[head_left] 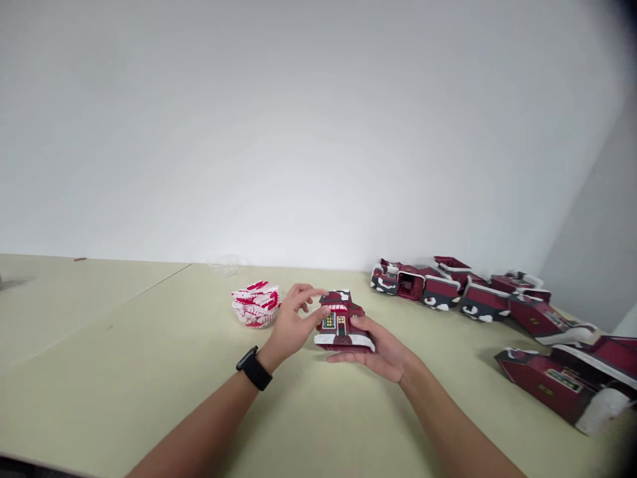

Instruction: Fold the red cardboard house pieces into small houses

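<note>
Right edge of view darkened; the paper houses (562, 382) there are partly cut off, and the clear cup (226, 264) by the wall is barely visible. Small paper house (341, 322) sits mid-tabletop (124, 345), partly hidden by both hands. Left hand (291, 325), wrist bearing a watch (254, 368), pinches its left side, fingers half curled; right hand (381, 348) cups it from below, fingers loosely closed.

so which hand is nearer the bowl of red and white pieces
Left. The left hand sits just right of the bowl of red and white pieces, its fingers on the small red house. The right hand holds the house's far side, farther away.
</note>
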`<state>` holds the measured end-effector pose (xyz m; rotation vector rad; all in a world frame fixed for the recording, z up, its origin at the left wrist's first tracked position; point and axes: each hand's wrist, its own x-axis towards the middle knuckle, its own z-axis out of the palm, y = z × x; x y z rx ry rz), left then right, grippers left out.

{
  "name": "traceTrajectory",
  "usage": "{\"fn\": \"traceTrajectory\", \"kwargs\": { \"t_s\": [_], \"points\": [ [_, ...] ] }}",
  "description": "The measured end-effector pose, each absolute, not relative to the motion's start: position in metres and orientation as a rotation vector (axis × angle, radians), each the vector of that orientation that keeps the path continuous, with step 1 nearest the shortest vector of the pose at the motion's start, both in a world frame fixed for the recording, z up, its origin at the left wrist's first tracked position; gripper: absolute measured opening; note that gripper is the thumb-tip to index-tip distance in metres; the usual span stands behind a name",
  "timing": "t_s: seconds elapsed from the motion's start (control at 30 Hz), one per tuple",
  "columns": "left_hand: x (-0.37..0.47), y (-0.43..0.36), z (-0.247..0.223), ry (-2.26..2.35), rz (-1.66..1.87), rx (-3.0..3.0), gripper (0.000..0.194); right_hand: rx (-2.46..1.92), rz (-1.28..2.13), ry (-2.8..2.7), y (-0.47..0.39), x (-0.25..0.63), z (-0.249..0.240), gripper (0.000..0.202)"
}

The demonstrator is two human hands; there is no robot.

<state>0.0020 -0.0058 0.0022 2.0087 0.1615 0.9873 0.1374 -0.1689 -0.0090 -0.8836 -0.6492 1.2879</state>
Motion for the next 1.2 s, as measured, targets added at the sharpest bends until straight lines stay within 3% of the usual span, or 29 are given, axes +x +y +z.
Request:
{"fn": "traceTrajectory", "kwargs": {
  "t_s": [0.07, 0.2, 0.43, 0.73, 1.2],
  "points": [
    [0.004, -0.011, 0.001, 0.193, 0.777, 1.785, 0.049, -0.848, 1.303, -0.666, -0.169, 0.136, -0.008, 0.047],
    [0.008, -0.015, -0.001, 0.162, 0.451, 1.534, 0.048, -0.925, 1.239, -0.677, -0.163, 0.133, -0.006, 0.048],
    [0.009, -0.009, -0.007, 0.107, 0.468, 1.594, 0.050, -1.309, 0.858, -0.693, -0.153, 0.135, -0.008, 0.055],
    [0.008, -0.019, -0.004, 0.065, 0.580, 1.654, 0.056, -1.253, 0.752, -0.781, -0.160, 0.139, 0.000, 0.055],
    [-0.085, -0.043, -0.003, 0.424, 0.809, 1.852, 0.056, -1.086, 0.990, -1.075, -0.156, 0.113, -0.003, 0.058]
  ]
}}
